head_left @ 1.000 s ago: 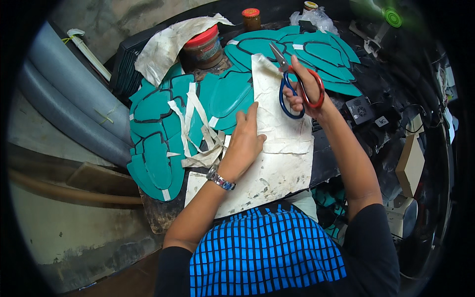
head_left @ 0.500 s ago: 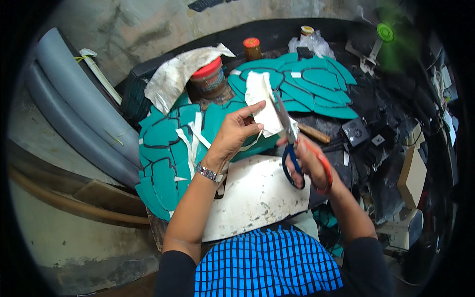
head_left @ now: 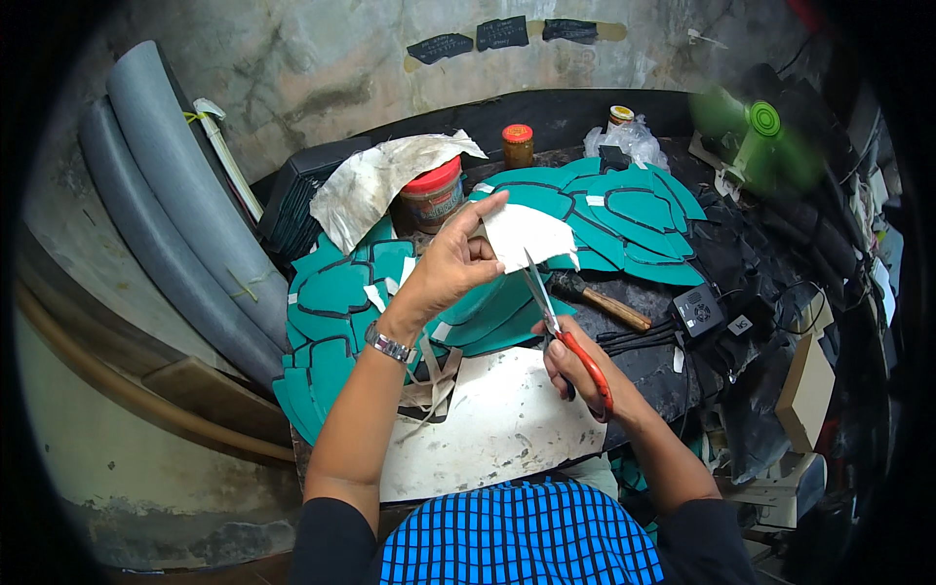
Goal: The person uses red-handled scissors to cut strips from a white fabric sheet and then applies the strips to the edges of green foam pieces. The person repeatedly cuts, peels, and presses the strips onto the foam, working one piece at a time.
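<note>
The left hand (head_left: 453, 268) pinches a white paper piece (head_left: 526, 236) up in the air above the teal cut-out shapes (head_left: 336, 302), while the right hand (head_left: 575, 375) grips red-handled scissors (head_left: 561, 331) whose blades bite into the paper's bottom edge.

The scene is evenly lit; edges are bent and darkened, and the green fan (head_left: 756, 132) is blurred.
</note>
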